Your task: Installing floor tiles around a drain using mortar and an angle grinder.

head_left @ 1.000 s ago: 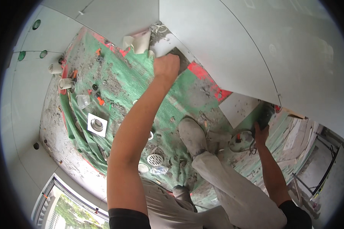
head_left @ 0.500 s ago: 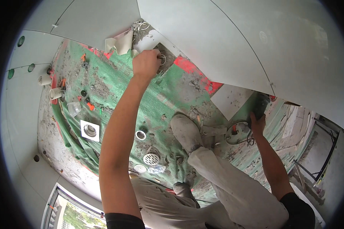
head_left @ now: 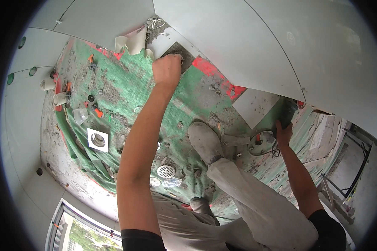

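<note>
My left hand (head_left: 167,70) is closed in a fist by the foot of the wall, over a dark square patch (head_left: 183,56) in the floor. Anything between its fingertips is hidden. A pale crumpled sheet (head_left: 132,44) lies left of that hand, against the wall. At the right, my right hand (head_left: 284,133) has its fingers curled round the near end of a dark rounded object (head_left: 287,112) standing close to the wall panel. Its kind cannot be made out. Beside that hand lies a round hoop-like thing (head_left: 262,143) with a dark cord.
Rubble-strewn green woven sheeting (head_left: 125,90) covers much of the floor. On it lie a square white drain fitting (head_left: 98,140), a round perforated cover (head_left: 166,171) and a clear plastic cup (head_left: 80,116). Large pale panels (head_left: 247,46) line the wall. My shoe (head_left: 204,140) stands mid-floor.
My left hand has shifted slightly right and a little nearer, still closed. The forearm has swung right, uncovering a pale ring on the sheeting. My right hand stays at the dark object.
</note>
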Demonstrator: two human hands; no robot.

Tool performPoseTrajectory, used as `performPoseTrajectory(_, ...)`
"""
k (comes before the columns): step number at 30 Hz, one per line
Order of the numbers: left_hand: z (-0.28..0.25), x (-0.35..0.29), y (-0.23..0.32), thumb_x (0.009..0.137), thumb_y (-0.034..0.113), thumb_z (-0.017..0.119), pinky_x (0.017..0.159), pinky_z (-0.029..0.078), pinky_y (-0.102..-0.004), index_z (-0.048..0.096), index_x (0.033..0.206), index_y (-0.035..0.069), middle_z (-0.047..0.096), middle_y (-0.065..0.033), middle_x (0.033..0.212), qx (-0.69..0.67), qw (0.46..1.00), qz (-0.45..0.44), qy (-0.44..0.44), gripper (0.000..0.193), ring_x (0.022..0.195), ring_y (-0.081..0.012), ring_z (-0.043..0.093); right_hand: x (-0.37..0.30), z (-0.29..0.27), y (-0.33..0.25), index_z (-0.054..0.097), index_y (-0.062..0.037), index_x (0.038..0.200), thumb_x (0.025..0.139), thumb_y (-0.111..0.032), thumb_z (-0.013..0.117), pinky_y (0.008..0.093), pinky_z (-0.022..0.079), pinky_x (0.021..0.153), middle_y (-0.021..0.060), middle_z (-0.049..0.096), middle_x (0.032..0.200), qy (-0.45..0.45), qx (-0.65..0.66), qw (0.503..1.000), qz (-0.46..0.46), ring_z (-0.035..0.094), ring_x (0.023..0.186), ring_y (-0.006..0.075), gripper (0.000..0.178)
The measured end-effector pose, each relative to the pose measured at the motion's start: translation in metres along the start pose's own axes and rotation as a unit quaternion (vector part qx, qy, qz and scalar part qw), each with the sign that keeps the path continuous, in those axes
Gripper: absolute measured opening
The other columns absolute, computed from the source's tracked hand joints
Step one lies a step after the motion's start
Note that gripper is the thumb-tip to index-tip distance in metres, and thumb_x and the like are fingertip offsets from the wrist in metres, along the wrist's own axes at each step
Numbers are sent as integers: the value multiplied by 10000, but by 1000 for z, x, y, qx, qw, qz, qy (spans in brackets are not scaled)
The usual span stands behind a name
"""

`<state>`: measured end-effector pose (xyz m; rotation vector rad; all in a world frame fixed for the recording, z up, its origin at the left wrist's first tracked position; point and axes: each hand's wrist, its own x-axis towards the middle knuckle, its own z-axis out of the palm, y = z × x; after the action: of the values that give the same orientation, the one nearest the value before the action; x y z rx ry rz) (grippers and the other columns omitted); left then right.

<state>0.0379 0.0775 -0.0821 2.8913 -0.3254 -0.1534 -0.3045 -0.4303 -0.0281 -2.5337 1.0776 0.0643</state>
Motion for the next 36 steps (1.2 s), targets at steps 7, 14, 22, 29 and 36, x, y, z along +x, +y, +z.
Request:
performPoseTrajectory(7,3,5,-4,968,203,653,725,623,-494,797,898,133,811,-116,946,-31,999,24,37,175,869,-359,805,-2,3,-2,589,109,1356,946,-523,885,569,573,962,310,716,1243,16,11,1000,-1,725,1127,472,809)
performPoseTrajectory(14,5,-2,-8,969,291,707,739,620,-500,771,920,128,797,-91,940,-51,997,16,56,182,859,-362,786,-2,6,0,608,85,1348,954,-535,872,563,594,932,307,744,1258,18,-16,1000,-7,749,1122,481,780)
performPoseTrajectory(22,-14,-32,-36,937,255,780,712,609,-478,806,1009,139,814,-87,973,-133,988,10,75,139,836,-337,784,-6,10,-10,590,98,1383,954,-519,877,576,564,964,314,726,1259,-11,-19,1000,18,723,1156,477,804)
performPoseTrajectory(29,-14,-31,-32,928,237,789,716,607,-463,817,1031,140,810,-82,927,-170,980,20,103,145,825,-328,781,-73,-52,-46,646,47,1373,1020,-405,832,511,570,918,203,707,1126,55,-80,984,-147,721,1018,384,603)
performPoseTrajectory(36,-21,-38,-43,936,246,780,728,609,-478,820,1045,145,816,-75,914,-158,985,-8,66,154,829,-337,787,-126,17,-327,735,-25,1220,1021,-69,736,480,596,937,170,732,1164,-209,152,848,-463,720,1074,410,204)
